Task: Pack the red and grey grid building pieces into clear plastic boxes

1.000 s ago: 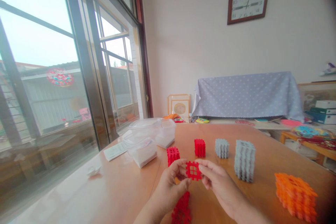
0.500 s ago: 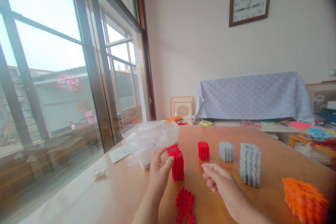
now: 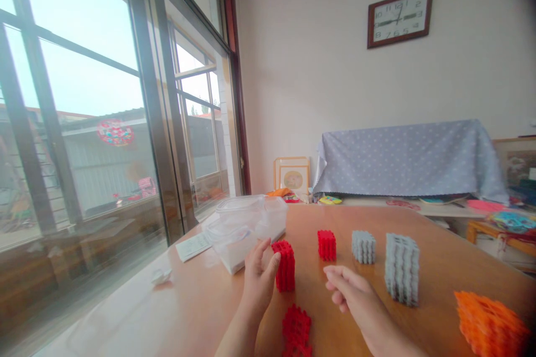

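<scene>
My left hand [image 3: 258,279] is at the left side of a tall stack of red notched plastic building pieces [image 3: 285,268], thumb at its front edge and fingers behind, closed on it. My right hand [image 3: 349,290] hovers over the table to the right of that stack, thumb and fingers pressed together, with nothing seen between them. Loose red notched pieces [image 3: 297,326] lie in front of the stack. Beyond my right hand stand a shorter red stack [image 3: 326,245], a small grey stack [image 3: 363,247] and a taller grey stack [image 3: 402,269].
An orange stack [image 3: 489,321] sits at the near right. Clear plastic containers [image 3: 240,228] stand at the back left, beside a paper sheet [image 3: 193,246]. A small crumpled white scrap [image 3: 161,275] lies on the wooden table [image 3: 355,217], left of my arm. Tall windows line the left.
The red piece that was tilted at the top of the tall red stack now lies level on it. My left hand has shifted slightly with it. The view has moved a little; my right hand stays closed.
</scene>
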Action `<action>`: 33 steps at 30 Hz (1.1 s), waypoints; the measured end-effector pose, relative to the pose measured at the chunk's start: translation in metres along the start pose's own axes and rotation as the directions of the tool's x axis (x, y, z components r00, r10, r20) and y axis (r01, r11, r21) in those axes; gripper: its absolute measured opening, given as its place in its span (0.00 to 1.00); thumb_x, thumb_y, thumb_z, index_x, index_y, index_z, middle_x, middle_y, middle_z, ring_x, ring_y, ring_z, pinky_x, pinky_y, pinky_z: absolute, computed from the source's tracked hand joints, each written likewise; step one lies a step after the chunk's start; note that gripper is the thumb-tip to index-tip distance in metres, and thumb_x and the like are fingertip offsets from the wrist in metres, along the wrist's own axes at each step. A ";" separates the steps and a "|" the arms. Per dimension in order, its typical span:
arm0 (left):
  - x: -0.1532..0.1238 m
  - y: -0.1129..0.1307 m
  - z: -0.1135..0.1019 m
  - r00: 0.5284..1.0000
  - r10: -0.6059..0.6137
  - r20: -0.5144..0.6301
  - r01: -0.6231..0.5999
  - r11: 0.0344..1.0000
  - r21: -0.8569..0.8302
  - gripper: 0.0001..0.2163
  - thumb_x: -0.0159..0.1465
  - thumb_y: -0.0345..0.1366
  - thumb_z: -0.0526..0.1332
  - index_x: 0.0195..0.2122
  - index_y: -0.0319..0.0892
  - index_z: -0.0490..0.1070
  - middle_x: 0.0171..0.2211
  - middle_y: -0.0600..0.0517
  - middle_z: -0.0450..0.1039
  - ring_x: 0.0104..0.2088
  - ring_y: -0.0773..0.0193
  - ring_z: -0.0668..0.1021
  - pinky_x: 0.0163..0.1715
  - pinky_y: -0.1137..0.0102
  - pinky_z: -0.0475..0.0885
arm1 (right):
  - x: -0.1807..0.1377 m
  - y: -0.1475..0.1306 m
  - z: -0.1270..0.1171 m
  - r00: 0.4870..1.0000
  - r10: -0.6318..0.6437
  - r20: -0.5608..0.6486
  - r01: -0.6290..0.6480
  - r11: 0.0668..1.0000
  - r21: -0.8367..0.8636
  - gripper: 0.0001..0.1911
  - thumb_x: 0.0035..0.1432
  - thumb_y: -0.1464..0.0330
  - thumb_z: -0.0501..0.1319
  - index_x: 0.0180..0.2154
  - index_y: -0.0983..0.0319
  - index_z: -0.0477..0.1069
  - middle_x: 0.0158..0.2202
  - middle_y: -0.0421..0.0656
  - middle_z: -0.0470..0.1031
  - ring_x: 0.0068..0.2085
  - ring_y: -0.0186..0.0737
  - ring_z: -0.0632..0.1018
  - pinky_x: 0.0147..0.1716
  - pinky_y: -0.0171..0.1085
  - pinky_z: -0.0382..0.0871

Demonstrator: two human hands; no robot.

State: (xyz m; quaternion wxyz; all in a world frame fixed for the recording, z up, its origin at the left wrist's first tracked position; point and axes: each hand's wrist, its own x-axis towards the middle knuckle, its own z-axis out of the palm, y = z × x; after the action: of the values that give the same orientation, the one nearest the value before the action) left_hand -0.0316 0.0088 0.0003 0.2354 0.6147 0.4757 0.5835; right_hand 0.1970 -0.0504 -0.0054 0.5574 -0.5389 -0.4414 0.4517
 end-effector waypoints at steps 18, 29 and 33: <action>-0.006 0.007 -0.002 0.979 0.175 -0.103 -0.169 0.983 0.066 0.14 0.65 0.44 0.62 0.51 0.48 0.74 0.49 0.47 0.76 0.53 0.54 0.74 0.55 0.57 0.66 | -0.046 -0.014 0.024 0.771 -0.076 0.632 0.543 0.598 -0.590 0.48 0.40 0.55 0.74 0.63 0.52 0.65 0.67 0.50 0.62 0.66 0.63 0.61 0.65 0.57 0.50; -0.023 0.032 -0.003 0.938 0.346 0.000 -0.342 0.927 0.154 0.07 0.67 0.38 0.60 0.44 0.47 0.74 0.41 0.49 0.76 0.44 0.56 0.75 0.47 0.63 0.68 | -0.035 -0.012 0.005 0.800 -0.270 0.536 0.581 0.570 -0.580 0.29 0.45 0.72 0.65 0.52 0.54 0.75 0.58 0.47 0.70 0.58 0.49 0.70 0.61 0.45 0.61; -0.029 0.035 -0.003 0.933 0.359 -0.008 -0.355 0.925 0.139 0.06 0.66 0.37 0.61 0.42 0.46 0.74 0.39 0.49 0.77 0.42 0.57 0.76 0.44 0.65 0.68 | -0.029 -0.013 0.001 0.815 -0.297 0.498 0.556 0.645 -0.525 0.28 0.48 0.73 0.62 0.53 0.54 0.74 0.59 0.45 0.68 0.59 0.48 0.70 0.62 0.44 0.61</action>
State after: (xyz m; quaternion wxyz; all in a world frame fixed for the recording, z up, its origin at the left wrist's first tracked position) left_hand -0.0199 -0.0322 0.0157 0.0750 0.6956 0.3982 0.5932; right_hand 0.1906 -0.0790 0.0077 0.3340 -0.4806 -0.7818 0.2149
